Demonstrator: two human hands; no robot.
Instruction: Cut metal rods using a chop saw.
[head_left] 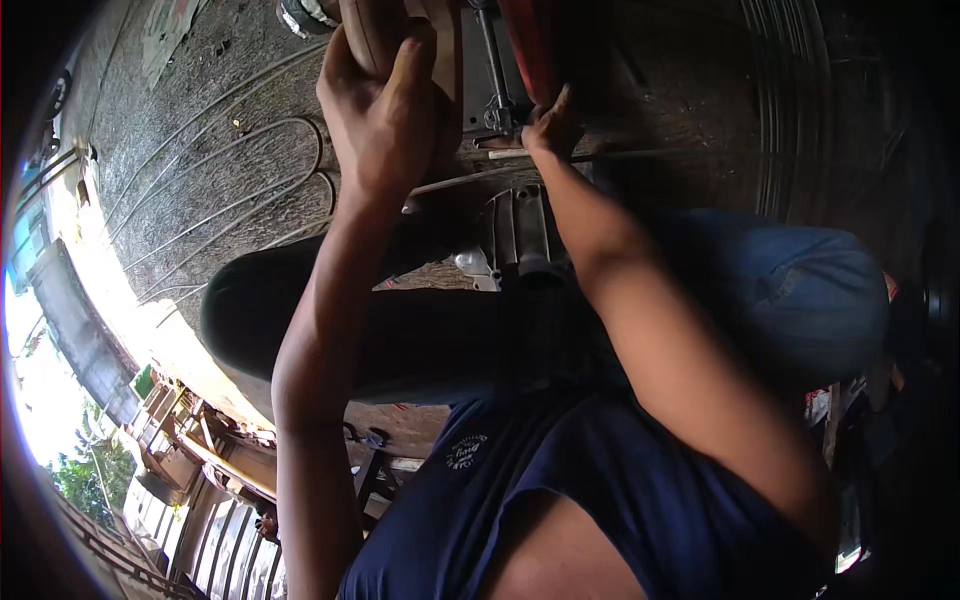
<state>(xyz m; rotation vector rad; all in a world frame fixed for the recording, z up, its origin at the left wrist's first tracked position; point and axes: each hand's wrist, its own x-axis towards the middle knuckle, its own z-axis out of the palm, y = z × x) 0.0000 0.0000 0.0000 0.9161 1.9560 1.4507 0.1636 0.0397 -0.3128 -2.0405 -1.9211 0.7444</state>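
At the top of the head view, my left hand [385, 120] is closed around a rounded brown object [372, 35], whose upper part runs out of the picture. To its right my right hand [553, 128] is closed at the lower end of a long red piece [528, 45]. Its fingers are in shadow, and what they grip is partly hidden. Beside that hand a thin metal rod [492, 60] ends in a small fitting [498, 115]. A grey ribbed metal casting [518, 232] lies between my legs, below both hands.
Long bent wire rods [220, 145] lie on the dark, worn floor at left. More rods [770, 110] run along the right. A silver roll-like thing [305, 15] sits at the top edge. My folded legs [810, 290] flank the casting. Wooden items [190, 440] stand at lower left.
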